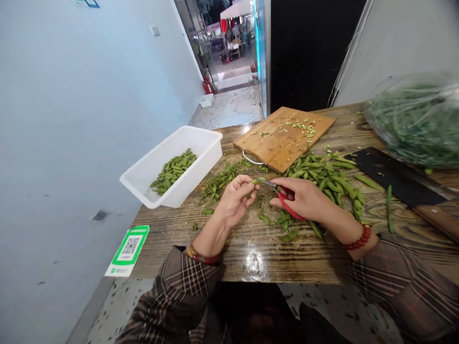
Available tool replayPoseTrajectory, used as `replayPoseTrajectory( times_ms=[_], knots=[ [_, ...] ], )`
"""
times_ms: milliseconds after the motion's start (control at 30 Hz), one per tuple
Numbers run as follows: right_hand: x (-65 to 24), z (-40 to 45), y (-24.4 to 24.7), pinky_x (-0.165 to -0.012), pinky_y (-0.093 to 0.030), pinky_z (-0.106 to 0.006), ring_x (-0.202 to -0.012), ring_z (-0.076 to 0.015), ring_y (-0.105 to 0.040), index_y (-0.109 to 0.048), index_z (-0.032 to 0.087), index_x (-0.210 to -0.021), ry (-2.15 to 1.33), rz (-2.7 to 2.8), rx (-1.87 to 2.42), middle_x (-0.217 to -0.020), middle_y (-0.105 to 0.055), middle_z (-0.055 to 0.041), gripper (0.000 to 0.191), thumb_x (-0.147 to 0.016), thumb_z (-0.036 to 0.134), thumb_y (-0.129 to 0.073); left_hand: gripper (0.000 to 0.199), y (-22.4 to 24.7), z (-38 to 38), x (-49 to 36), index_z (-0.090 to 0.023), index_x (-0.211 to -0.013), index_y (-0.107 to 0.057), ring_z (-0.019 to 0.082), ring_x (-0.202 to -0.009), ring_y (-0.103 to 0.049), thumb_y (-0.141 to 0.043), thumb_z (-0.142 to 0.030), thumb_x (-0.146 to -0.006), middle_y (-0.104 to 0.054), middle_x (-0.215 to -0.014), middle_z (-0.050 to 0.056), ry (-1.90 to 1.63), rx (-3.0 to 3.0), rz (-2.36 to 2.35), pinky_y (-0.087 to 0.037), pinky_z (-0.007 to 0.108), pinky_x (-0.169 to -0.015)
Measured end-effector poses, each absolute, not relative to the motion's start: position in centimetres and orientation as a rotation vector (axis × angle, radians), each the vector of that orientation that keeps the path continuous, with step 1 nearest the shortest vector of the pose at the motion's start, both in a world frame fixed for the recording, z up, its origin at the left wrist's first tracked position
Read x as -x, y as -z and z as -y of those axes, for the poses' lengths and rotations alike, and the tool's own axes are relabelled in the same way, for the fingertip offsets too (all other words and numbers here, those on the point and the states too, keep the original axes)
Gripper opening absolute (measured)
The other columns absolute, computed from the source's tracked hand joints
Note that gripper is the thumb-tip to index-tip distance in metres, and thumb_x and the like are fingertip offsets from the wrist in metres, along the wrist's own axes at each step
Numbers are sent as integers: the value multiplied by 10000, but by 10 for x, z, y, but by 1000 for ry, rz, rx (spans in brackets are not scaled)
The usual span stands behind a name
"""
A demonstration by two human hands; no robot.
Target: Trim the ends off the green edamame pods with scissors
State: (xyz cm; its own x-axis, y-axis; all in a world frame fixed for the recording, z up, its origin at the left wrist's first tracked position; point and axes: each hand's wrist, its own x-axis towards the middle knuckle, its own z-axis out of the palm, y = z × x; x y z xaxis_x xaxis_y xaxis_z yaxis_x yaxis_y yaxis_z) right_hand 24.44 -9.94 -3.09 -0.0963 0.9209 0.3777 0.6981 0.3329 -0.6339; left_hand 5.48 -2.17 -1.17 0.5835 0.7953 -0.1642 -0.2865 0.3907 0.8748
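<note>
My left hand [236, 198] pinches a green soybean pod [255, 181] between thumb and fingertips. In my right hand [304, 198] is a pair of red-handled scissors [287, 203], with its blades at the end of that pod. To the right, beyond my right hand, lies a heap of green pods [332, 177]. Behind my left hand is a pile of small trimmed bits and pods [222, 181]. A few loose pods [289, 235] rest on the wood below the scissors. Farther left, a white plastic tub [193, 179] holds a mound of pods [174, 171].
A wooden cutting board [272, 138] with chopped green bits sits at the back. On the right, a cleaver [394, 174] lies flat near a clear bag of greens [416, 124]. A QR code card [129, 248] is at the left edge of the wooden table [233, 258].
</note>
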Motion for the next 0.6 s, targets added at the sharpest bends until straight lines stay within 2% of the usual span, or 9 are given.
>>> replayPoseTrajectory(
  times_ms=[367,600],
  knots=[
    [-242,100,33,-565,-402,-232,-593,-133,-486,-656,190,-1050,-348,1813,1355,-705,-565,-3,363,-834,479,-612,267,15,27,-59,-170,-830,-477,70,-532,-535,-722,-199,-730,-657,-718,16,-704,-950,-510,-311,145,-439],
    [-241,101,33,-628,-421,-238,-648,-143,-549,-647,164,-1075,-302,1857,1350,-767,-626,-26,372,-863,462,-581,229,16,27,-59,-165,-851,-495,57,-540,-525,-699,-188,-751,-632,-692,6,-688,-899,-516,-362,138,-488]
  ],
)
